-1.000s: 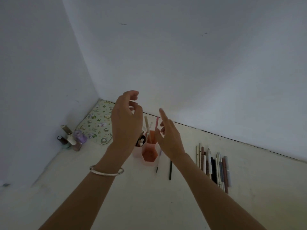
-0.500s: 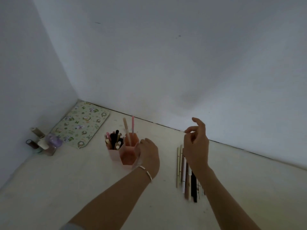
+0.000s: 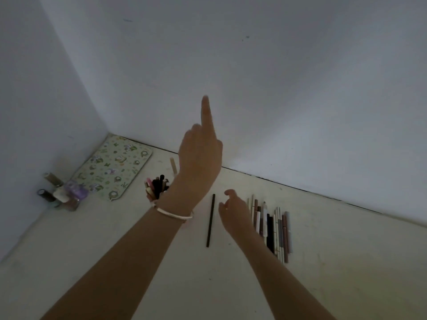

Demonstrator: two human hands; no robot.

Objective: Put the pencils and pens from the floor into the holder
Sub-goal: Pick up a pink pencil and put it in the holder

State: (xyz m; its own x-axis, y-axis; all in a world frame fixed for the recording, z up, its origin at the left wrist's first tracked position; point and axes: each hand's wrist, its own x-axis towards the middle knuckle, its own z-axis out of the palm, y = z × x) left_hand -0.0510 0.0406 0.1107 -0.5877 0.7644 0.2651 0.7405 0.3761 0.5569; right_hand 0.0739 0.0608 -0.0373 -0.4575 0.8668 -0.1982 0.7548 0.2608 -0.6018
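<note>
Pointing one finger upward, the left hand (image 3: pixel 199 163) holds nothing; the right hand (image 3: pixel 233 213) hovers loosely curled, empty.

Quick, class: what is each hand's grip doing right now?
Left hand: forefinger straight, others folded, palm hidden; cannot tell.
Right hand: open, loosely curled, holding nothing.

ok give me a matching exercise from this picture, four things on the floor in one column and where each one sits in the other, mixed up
1 thin black pencil
2 green patterned flat mat
3 cluster of small bottles
4 row of mixed pens and pencils

a against the left wall
b alone, just left of the right hand
c just right of the right hand
d directly right of the bottles

Pairs: 1-b, 2-d, 3-a, 4-c
</note>
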